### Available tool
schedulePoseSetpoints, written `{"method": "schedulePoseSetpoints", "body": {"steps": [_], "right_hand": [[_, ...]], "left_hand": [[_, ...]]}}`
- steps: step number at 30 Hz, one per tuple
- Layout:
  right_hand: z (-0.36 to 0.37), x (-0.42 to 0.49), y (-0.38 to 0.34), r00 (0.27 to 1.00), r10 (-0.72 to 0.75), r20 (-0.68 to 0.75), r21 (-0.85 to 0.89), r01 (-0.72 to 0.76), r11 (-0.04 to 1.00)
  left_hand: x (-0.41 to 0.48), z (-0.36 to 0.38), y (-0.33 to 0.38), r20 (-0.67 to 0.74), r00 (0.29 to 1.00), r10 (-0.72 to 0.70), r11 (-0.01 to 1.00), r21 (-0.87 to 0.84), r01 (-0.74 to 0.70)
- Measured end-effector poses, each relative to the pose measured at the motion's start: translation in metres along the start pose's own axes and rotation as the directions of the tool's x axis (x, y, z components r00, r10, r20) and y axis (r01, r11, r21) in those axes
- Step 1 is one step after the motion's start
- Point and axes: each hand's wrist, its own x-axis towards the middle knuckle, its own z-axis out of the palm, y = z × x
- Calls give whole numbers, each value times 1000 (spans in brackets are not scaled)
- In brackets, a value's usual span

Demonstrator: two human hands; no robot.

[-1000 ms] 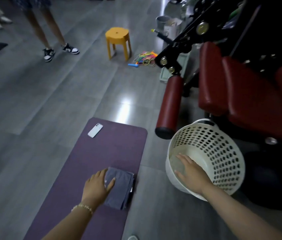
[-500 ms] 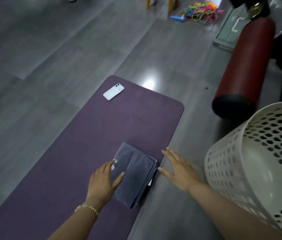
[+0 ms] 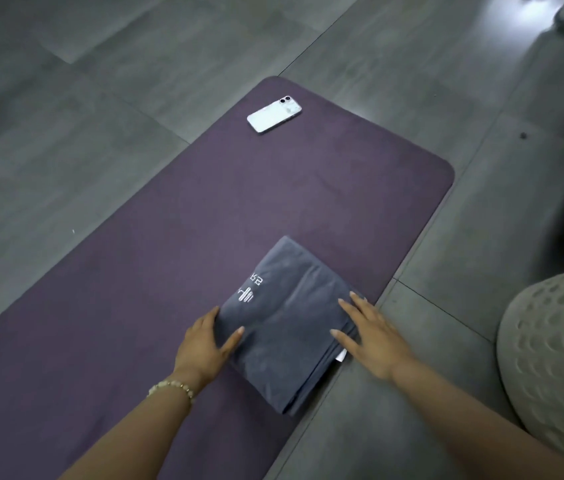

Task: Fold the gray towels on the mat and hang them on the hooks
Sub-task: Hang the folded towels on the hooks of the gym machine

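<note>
Towel (image 3: 291, 323), gray, already folded to a thick pad, lies on the purple mat (image 3: 169, 244) close to its right-hand edge. It's set cornerwise to the person: one corner points away, one back toward them. No clear long axis, approx. square.

It sits straight btw the two hands, both touching it. Left hand (image 3: 204, 344) is at the towel's left edge, fingers fairly straight along that edge, thumb laid on top of the cloth. Whether any fingertips are tucked under, can't tell. Right hand (image 3: 374, 337) lies flat on the right edge w/ fingers spread and straight, not curled round anything.

That right edge is the one that matters. The stacked layers show there as loose leaves, w/ a small white tag (image 3: 341, 356) poking out, while the left side looks like the closed fold. So neither hand is nearer, each has its own side, but the right one prob. has the harder job.

Folding looks done for this piece; hanging not yet begun, no hooks in view. My guess: next is a lift, and the layers need pinching together or the pad will sag open. Phone (image 3: 274, 115) at the mat's far end and white perforated basket (image 3: 550, 368) off the mat at right are both well apart from the towel.
</note>
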Motion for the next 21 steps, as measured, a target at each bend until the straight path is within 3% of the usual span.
{"method": "schedulePoseSetpoints", "body": {"steps": [4,7,10,15,21], "right_hand": [[12,7,9,1000,-3,-2,-30,3,1000],[10,9,12,1000,4,21,-41,-4,999],[2,3,8,999,19,36,-14,-19,1000],[-33,-39,-2,1000,24,-2,56,-24,998],[-135,-133,3,996,47,-70,-3,-47,999]], "left_hand": [[11,12,-12,-56,993,-101,960,-266,82],[4,16,-12,-63,982,-176,826,-553,112],[-8,13,7,-96,979,-180,698,-714,58],[-34,-14,77,-110,985,-130,554,-833,-20],[-94,-76,166,-134,991,-9,604,-790,-101]]}}
